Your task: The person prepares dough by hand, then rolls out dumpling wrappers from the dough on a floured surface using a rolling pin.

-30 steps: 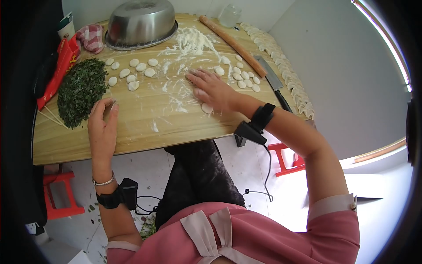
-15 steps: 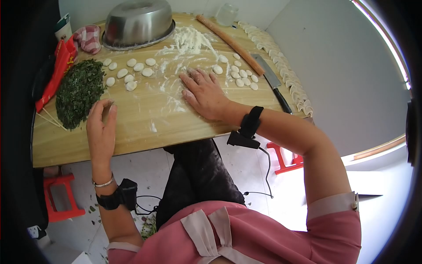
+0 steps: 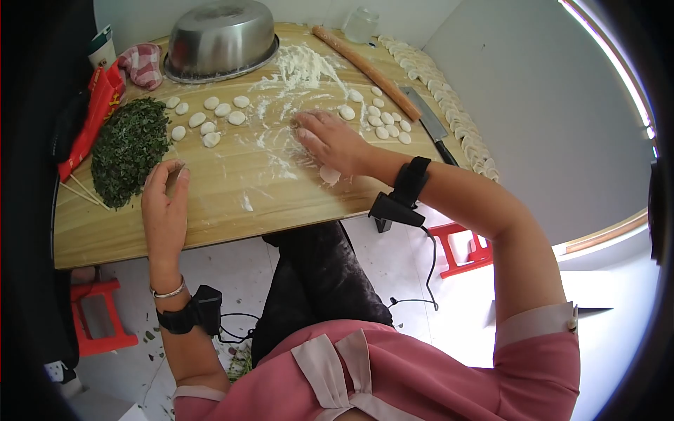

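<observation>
At far left, the heap of chopped green leaves [image 3: 130, 154] is lying on the wooden table [image 3: 225, 189], close to the left hand [image 3: 165, 203]; that hand is resting loosely half-curled, thumb apart from the fingers, with nothing visible in its grasp; staying clear of the leaves would be keeping bits out of the dough. Beyond it, the left group of dough pieces [image 3: 211, 140] is lying mostly spaced out, which should be helping against sticking. Near the middle, the right hand [image 3: 333, 144] is spreading palm-down over floured wood, fingers slightly bent and not gripping; a single dough disc [image 3: 329, 175] is lying by its heel, and whether anything is sitting beneath the palm, I cannot tell; even, straight-down pressure would be giving a rounder disc than a sideways push, with a light dusting from the flour pile [image 3: 305, 64] helping release. Further right, the small dough rounds [image 3: 381, 132] are crowding together, so more spacing would be wise; the rolling pin [image 3: 365, 67] and cleaver [image 3: 428, 116] are lying between them and the row of folded dumplings [image 3: 449, 102].
</observation>
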A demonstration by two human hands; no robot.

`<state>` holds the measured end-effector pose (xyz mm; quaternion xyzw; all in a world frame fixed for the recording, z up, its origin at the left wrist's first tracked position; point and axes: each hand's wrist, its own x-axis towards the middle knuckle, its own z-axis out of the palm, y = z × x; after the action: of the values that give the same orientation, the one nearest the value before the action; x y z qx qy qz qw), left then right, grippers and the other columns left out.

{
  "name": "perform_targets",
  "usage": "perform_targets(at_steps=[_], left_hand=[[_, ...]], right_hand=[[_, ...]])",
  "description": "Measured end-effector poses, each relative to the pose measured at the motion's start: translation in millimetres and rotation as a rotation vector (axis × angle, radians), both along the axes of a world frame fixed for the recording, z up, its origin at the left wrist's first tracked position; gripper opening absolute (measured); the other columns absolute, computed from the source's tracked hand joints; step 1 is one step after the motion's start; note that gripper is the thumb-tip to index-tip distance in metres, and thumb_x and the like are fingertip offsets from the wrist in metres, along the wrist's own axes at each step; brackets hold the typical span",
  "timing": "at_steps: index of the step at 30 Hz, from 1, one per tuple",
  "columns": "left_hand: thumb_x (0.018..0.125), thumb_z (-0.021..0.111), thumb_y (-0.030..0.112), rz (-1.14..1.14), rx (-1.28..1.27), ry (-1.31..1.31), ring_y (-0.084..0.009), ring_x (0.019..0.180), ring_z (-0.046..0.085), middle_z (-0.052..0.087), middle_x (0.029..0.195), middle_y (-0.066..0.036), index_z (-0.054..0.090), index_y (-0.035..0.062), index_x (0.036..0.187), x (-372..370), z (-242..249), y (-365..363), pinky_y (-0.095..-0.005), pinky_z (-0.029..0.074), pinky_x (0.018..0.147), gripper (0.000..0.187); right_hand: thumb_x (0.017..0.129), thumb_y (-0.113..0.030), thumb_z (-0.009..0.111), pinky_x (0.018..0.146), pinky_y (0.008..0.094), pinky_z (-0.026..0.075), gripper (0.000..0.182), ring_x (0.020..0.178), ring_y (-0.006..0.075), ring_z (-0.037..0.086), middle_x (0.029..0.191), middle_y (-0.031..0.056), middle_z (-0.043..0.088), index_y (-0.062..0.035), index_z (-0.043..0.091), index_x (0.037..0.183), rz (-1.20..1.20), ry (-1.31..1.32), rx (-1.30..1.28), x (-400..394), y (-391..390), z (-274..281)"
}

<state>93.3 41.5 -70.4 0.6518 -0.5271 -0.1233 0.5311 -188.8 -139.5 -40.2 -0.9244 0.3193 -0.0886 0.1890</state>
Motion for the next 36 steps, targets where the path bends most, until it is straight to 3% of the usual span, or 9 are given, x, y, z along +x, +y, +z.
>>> perform_targets(at_steps=[1, 3, 9, 12, 26, 28, 32, 33, 36], left_hand=[[0.096, 0.06, 0.016, -0.005, -0.002, -0.004, -0.0262, 0.103, 0.06, 0.064, 0.108, -0.017, 0.061, -0.0045, 0.109, -1, 0, 0, -0.033, 0.044, 0.093, 0.024], [0.095, 0.06, 0.015, -0.009, -0.003, 0.026, -0.0263, 0.103, 0.06, 0.064, 0.107, -0.017, 0.061, -0.0044, 0.108, -2, -1, 0, -0.0333, 0.044, 0.093, 0.024], [0.094, 0.06, 0.014, 0.014, -0.009, -0.06, -0.0285, 0.101, 0.06, 0.064, 0.104, -0.017, 0.061, -0.0038, 0.106, -5, 7, 2, -0.0343, 0.044, 0.093, 0.022], [0.094, 0.061, 0.013, 0.013, -0.016, -0.098, -0.0305, 0.099, 0.059, 0.063, 0.102, -0.017, 0.061, -0.0041, 0.106, -4, 5, 2, -0.035, 0.045, 0.091, 0.021], [0.093, 0.062, 0.012, 0.054, 0.028, -0.055, -0.0293, 0.102, 0.059, 0.064, 0.107, -0.016, 0.061, -0.0039, 0.108, -8, 6, 3, -0.0347, 0.045, 0.093, 0.022], [0.093, 0.061, 0.011, 0.026, 0.024, -0.03, -0.0288, 0.102, 0.06, 0.064, 0.107, -0.016, 0.061, -0.0037, 0.108, -4, 0, 0, -0.0345, 0.045, 0.093, 0.021], [0.093, 0.061, 0.01, 0.011, 0.05, 0.027, -0.0267, 0.101, 0.06, 0.064, 0.106, -0.015, 0.061, -0.0034, 0.108, -3, 2, 1, -0.0338, 0.046, 0.093, 0.02], [0.093, 0.061, 0.01, 0.003, 0.048, 0.023, -0.0267, 0.101, 0.06, 0.064, 0.106, -0.015, 0.061, -0.0034, 0.108, -2, 1, 1, -0.0338, 0.046, 0.093, 0.02], [0.098, 0.056, 0.009, -0.02, 0.037, -0.011, -0.0123, 0.097, 0.056, 0.062, 0.105, -0.006, 0.061, -0.0032, 0.111, 1, -3, 1, -0.0269, 0.044, 0.089, 0.018]], right_hand=[[0.1, -0.04, 0.041, 0.114, 0.058, 0.023, 0.057, 0.141, 0.0415, 0.031, 0.15, 0.0239, 0.036, -0.0063, 0.038, 0.146, -0.003, -0.002, 0.002, -1, 3, -6], [0.1, -0.04, 0.041, 0.113, 0.0574, 0.024, 0.058, 0.14, 0.0413, 0.032, 0.149, 0.0249, 0.037, -0.0059, 0.038, 0.146, -0.015, 0.099, -0.399, 0, 19, -19], [0.1, -0.04, 0.041, 0.114, 0.0561, 0.022, 0.059, 0.14, 0.0408, 0.032, 0.149, 0.0243, 0.037, -0.0054, 0.036, 0.148, 0.02, -0.037, -0.223, -5, 27, -6], [0.099, -0.039, 0.042, 0.115, 0.0564, 0.021, 0.06, 0.141, 0.0407, 0.03, 0.149, 0.0237, 0.037, -0.0061, 0.035, 0.148, 0.167, 0.073, -0.354, -7, 43, -11], [0.096, -0.036, 0.048, 0.116, 0.0547, 0.022, 0.059, 0.14, 0.0422, 0.031, 0.146, 0.0232, 0.039, -0.0048, 0.039, 0.145, 0.171, 0.006, -0.366, 3, 34, -11], [0.096, -0.034, 0.049, 0.116, 0.054, 0.023, 0.057, 0.14, 0.0414, 0.032, 0.147, 0.0232, 0.039, -0.0046, 0.041, 0.144, 0.393, -0.027, -0.346, 4, 42, -11], [0.097, -0.031, 0.046, 0.117, 0.0535, 0.023, 0.055, 0.141, 0.0374, 0.033, 0.148, 0.0209, 0.039, -0.0068, 0.041, 0.145, 0.458, -0.015, -0.329, 3, 27, -6], [0.1, -0.037, 0.039, 0.119, 0.0543, 0.017, 0.058, 0.146, 0.0365, 0.025, 0.152, 0.0211, 0.035, -0.0095, 0.036, 0.15, 0.385, 0.033, -0.321, 2, 17, -6], [0.101, -0.04, 0.037, 0.118, 0.056, 0.016, 0.057, 0.147, 0.0367, 0.023, 0.152, 0.022, 0.034, -0.0105, 0.036, 0.15, 0.114, 0.153, -0.504, -5, -11, -4]])
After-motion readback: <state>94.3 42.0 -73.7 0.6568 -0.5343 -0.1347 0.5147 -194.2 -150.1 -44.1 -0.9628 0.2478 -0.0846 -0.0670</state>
